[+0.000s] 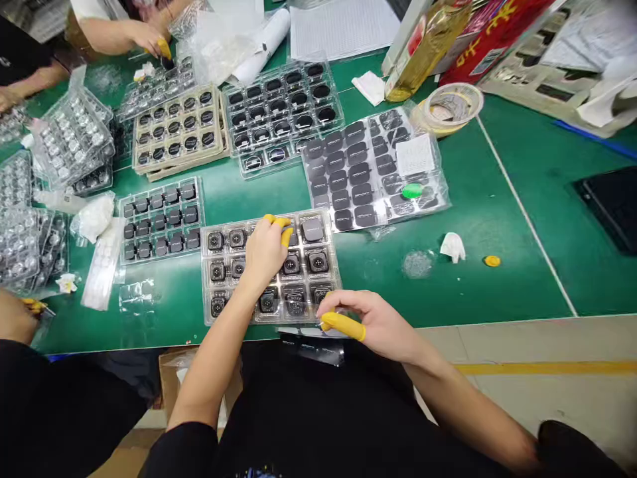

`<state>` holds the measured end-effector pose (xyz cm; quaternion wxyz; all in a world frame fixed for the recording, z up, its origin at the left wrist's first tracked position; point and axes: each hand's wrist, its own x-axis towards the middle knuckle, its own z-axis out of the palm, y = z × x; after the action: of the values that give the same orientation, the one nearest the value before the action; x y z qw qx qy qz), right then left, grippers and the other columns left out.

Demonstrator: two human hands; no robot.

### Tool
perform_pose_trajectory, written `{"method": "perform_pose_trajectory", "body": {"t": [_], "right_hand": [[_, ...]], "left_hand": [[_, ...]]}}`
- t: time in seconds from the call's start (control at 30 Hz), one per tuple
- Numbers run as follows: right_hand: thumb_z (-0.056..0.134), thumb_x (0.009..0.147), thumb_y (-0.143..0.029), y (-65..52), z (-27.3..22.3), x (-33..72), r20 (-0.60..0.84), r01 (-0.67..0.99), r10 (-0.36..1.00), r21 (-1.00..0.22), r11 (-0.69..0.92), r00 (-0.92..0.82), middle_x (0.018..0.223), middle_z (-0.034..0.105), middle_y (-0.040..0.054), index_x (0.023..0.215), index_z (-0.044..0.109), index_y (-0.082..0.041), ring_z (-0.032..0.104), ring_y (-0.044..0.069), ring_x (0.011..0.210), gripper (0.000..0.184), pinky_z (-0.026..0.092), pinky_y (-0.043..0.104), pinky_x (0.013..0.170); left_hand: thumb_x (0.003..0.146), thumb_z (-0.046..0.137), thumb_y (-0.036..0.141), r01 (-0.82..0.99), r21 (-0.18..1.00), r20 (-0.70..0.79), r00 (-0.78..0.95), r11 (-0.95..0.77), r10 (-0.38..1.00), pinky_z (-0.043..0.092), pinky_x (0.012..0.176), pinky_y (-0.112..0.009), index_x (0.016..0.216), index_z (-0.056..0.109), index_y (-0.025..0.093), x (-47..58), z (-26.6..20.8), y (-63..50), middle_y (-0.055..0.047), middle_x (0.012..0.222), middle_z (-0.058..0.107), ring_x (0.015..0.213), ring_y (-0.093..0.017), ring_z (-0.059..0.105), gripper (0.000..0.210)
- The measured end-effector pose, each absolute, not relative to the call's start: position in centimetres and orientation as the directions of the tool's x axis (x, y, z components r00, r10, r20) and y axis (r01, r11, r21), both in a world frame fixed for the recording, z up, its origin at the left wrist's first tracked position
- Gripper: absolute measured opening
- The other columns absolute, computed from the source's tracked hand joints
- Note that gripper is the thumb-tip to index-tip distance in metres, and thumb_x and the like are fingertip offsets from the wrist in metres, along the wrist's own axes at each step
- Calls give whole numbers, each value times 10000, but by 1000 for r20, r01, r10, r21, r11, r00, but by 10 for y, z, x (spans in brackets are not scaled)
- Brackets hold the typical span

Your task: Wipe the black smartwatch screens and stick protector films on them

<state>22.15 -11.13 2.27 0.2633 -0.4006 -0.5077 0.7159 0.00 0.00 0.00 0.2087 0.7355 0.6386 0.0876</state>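
A clear plastic tray [205, 265] lies in front of me, its pockets holding dark square parts with round centres. One part at the back right has a plain grey top [312, 230]. My left hand [265, 253] reaches over the tray's back row, yellow-cotted fingertips pinched together; what they hold is hidden. At the tray's front right corner, my right hand [375, 323] pinches with a yellow-cotted thumb; something thin and pale shows at its tips, too small to name. A film strip with dark labels [313, 349] hangs by the table edge below the tray.
Sheets of dark square stickers [343, 176] lie behind the tray, a tray of dark square pieces [160, 219] to its left. Trays of round black discs [283, 99] stand further back. Tape rolls [450, 106] and a bottle [428, 50] are back right. Co-workers' hands [144, 36] work at left.
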Motion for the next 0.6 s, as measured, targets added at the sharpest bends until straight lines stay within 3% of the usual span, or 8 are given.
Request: {"method": "perform_pose_trajectory", "body": {"t": [0.07, 0.17, 0.23, 0.3, 0.4, 0.47, 0.53, 0.6], "right_hand": [[832, 944, -597, -112, 22, 227, -299, 26, 794, -941, -337, -530, 883, 777, 45, 908, 802, -222, 654, 175, 770, 378, 510, 303, 693], [852, 941, -565, -112, 21, 234, -267, -6, 808, -948, -318, -526, 891, 786, 45, 911, 811, -225, 674, 175, 788, 344, 526, 299, 717], [875, 923, -559, -109, 21, 236, -240, -44, 814, -950, -308, -530, 879, 788, 44, 896, 811, -225, 688, 176, 794, 341, 543, 298, 736], [889, 906, -579, -104, 21, 234, -228, -87, 812, -943, -322, -538, 868, 788, 48, 879, 804, -220, 695, 178, 780, 370, 558, 299, 728], [893, 894, -612, -92, 22, 223, -249, -133, 799, -917, -377, -546, 883, 790, 55, 889, 791, -216, 714, 182, 763, 409, 581, 300, 705], [886, 898, -629, -85, 22, 215, -268, -139, 799, -907, -397, -538, 898, 789, 54, 916, 790, -219, 721, 183, 757, 421, 597, 302, 697], [851, 932, -643, -82, 21, 208, -224, -129, 830, -935, -331, -511, 996, 804, 72, 1003, 817, -233, 742, 200, 826, 418, 629, 327, 749], [801, 985, -630, -84, 18, 203, -109, -90, 882, -982, -168, -458, 1227, 797, 103, 1176, 837, -277, 761, 230, 978, 402, 656, 377, 860]], "left_hand": [[1042, 693, 215, 896, 436, -23, 96, -76, 995, 589, 1018, -449, 1299, 761, 184, -6, 3, 1, -161, 1307, 700, 1236, -329, 676, 267], [1018, 760, 302, 760, 647, 37, 53, -64, 998, 589, 1013, -427, 1259, 770, 208, -21, 14, -13, -134, 1277, 718, 1201, -300, 689, 259], [1030, 755, 479, 507, 862, -34, 105, -24, 994, 602, 918, -380, 1249, 772, 232, -35, 24, -38, -104, 1203, 766, 1065, -253, 734, 330], [1005, 744, 634, 183, 983, -75, 261, 27, 962, 615, 910, -377, 1411, 717, 242, -45, 31, -70, -134, 1256, 800, 1096, -271, 779, 565], [911, 887, 588, -49, 994, -71, 418, 101, 906, 638, 971, -409, 1694, 453, 335, -46, 31, -119, -110, 1257, 830, 1043, -257, 821, 931], [977, 864, 430, -91, 991, -64, 335, 99, 940, 652, 904, -363, 1730, 368, 378, -40, 27, -142, -40, 1064, 846, 916, -201, 817, 904], [996, 848, 348, -76, 993, -78, 143, 90, 987, 652, 844, -313, 1655, 494, 361, -33, 25, -154, -16, 991, 831, 864, -168, 798, 748], [978, 867, 324, -73, 994, -86, -16, 84, 996, 646, 787, -276, 1496, 667, 328, -30, 26, -157, -15, 986, 829, 826, -150, 781, 555]]}}
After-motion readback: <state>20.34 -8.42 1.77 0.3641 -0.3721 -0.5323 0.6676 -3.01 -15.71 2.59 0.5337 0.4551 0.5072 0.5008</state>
